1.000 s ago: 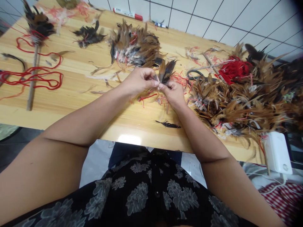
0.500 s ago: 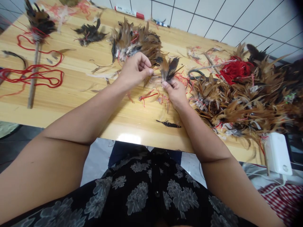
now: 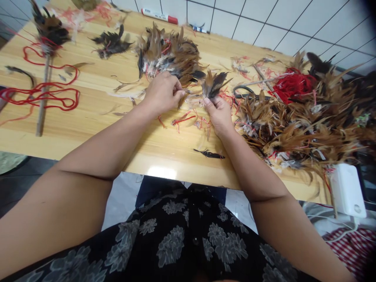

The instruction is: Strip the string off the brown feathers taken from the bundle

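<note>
My right hand point(image 3: 219, 114) pinches the base of a small bunch of brown and black feathers point(image 3: 215, 85), which fans upward from thumb and fingers. To its left, my left hand point(image 3: 165, 93) is held low over the table with thumb and fingertips pressed together; what they pinch, if anything, is too small to make out. Just behind that hand lies a large feather bundle point(image 3: 173, 51) with white fluffy quill ends and a bit of red thread. Shreds of red and pale string point(image 3: 202, 122) are scattered on the wood between and below my hands.
A big heap of brown feathers point(image 3: 290, 125) covers the right side, with tangled red string point(image 3: 295, 86) behind it. At left, a stick point(image 3: 44, 94) topped with feathers lies among looped red cord point(image 3: 63, 98). A red-capped marker point(image 3: 158, 16) lies by the tiled wall; a white device point(image 3: 346, 190) sits front right.
My left hand has lowered and turned so its back faces up more, its fingers closing together. My right hand keeps the feather bunch in nearly the same place.
</note>
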A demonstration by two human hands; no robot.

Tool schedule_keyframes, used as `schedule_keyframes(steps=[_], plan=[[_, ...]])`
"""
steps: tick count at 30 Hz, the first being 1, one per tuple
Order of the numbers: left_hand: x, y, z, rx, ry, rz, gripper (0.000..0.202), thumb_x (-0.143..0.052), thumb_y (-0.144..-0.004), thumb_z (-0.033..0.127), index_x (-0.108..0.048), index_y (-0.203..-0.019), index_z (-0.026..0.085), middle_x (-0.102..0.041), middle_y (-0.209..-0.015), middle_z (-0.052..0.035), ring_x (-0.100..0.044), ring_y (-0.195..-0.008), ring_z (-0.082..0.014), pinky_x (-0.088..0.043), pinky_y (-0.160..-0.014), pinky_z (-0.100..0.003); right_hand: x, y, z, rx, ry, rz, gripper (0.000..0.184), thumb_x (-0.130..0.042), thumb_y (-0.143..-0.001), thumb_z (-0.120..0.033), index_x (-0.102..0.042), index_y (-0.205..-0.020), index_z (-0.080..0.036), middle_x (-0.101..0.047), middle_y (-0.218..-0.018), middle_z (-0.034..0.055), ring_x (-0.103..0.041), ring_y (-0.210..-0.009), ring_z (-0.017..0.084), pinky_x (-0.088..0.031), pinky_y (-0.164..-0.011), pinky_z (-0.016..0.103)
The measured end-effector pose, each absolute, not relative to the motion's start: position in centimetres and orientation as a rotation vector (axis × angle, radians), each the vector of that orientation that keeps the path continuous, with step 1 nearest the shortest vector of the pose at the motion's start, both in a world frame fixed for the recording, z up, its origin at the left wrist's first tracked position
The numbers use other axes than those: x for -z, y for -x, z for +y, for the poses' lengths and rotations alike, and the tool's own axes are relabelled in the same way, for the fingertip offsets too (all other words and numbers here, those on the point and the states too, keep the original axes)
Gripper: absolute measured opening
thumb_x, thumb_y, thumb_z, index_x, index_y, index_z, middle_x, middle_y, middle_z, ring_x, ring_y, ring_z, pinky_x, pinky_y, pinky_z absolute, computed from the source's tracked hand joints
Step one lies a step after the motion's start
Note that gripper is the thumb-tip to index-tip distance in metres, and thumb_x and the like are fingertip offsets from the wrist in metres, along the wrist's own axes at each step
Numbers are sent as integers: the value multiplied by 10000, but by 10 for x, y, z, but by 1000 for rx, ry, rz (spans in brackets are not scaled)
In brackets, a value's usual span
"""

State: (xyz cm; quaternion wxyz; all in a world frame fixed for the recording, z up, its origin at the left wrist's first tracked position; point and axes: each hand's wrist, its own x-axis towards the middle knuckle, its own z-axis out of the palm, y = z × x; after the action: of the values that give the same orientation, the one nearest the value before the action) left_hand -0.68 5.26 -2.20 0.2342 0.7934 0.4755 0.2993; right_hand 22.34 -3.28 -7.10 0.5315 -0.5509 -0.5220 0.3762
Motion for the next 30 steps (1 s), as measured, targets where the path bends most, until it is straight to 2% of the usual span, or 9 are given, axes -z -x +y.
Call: schedule_keyframes(steps=[3, 7, 11, 14, 17, 19, 23, 26, 30], plan=[[21, 8, 54, -907, -2238, 1344, 259, -866, -905, 68, -735, -996, 272, -647, -1102, -57, -584, -1187, -308, -467, -1202, -485, 69, -222, -33, -897, 1302, -1246, 480, -825, -1011, -715, -732, -955, -247, -768, -999, 49, -752, -1065, 251, -683, -1089, 483], [29, 7, 65, -957, -2178, 1228, 331, -860, -839, -29, -799, -981, 264, -523, -944, -34, -509, -1149, -278, -414, -1192, -451, 63, -219, -35, -888, 1322, -1207, 482, -860, -992, -695, -705, -917, -245, -735, -934, 33, -727, -1013, 239, -679, -1052, 477], [32, 2, 67, -943, -2087, 1122, 286, -838, -884, 46, -753, -813, 309, -482, -884, -63, -481, -1187, -322, -398, -1181, -471, 61, -217, -34, -889, 1328, -1203, 499, -863, -981, -720, -700, -914, -252, -748, -922, 33, -721, -983, 235, -679, -1034, 473], [24, 1, 62, -919, -1945, 1032, 289, -907, -923, 141, -691, -811, 298, -475, -860, -55, -430, -1284, -306, -379, -1204, -429, 63, -218, -34, -878, 1317, -1244, 520, -826, -1001, -758, -694, -904, -264, -768, -946, 49, -729, -979, 247, -681, -1061, 513], [16, 2, 57, -909, -1854, 1003, 366, -973, -939, 200, -637, -825, 291, -483, -848, -47, -445, -1310, -295, -395, -1130, -405, 64, -220, -34, -860, 1318, -1275, 542, -787, -1019, -786, -692, -902, -266, -783, -978, 60, -745, -1020, 261, -675, -1102, 544], [11, 0, 52, -929, -1808, 1005, 383, -981, -978, 214, -627, -846, 279, -508, -831, -28, -481, -1233, -272, -393, -1063, -391, 64, -220, -35, -852, 1317, -1278, 562, -773, -1020, -801, -692, -904, -257, -781, -991, 61, -748, -1043, 260, -672, -1106, 534], [-1, -10, 34, -965, -1662, 1041, 326, -916, -1067, 136, -653, -888, 212, -585, -781, 38, -505, -919, -167, -379, -911, -365, 62, -220, -36, -842, 1311, -1272, 584, -739, -1027, -815, -674, -897, -250, -759, -986, 60, -745, -1052, 253, -661, -1077, 491], [-8, -20, 17, -911, -1474, 968, 346, -864, -1013, 22, -641, -825, 207, -647, -725, 39, -518, -714, -131, -402, -750, -358, 60, -220, -37, -839, 1339, -1249, 571, -754, -1019, -806, -667, -897, -255, -738, -957, 53, -732, -1055, 258, -654, -1052, 474], [-4, -29, 5, -802, -1356, 841, 350, -880, -976, 55, -633, -791, 220, -698, -732, 22, -581, -638, -122, -478, -668, -321, 62, -221, -36, -826, 1353, -1248, 565, -800, -992, -796, -679, -898, -252, -714, -925, 42, -690, -992, 249, -649, -1012, 475]])
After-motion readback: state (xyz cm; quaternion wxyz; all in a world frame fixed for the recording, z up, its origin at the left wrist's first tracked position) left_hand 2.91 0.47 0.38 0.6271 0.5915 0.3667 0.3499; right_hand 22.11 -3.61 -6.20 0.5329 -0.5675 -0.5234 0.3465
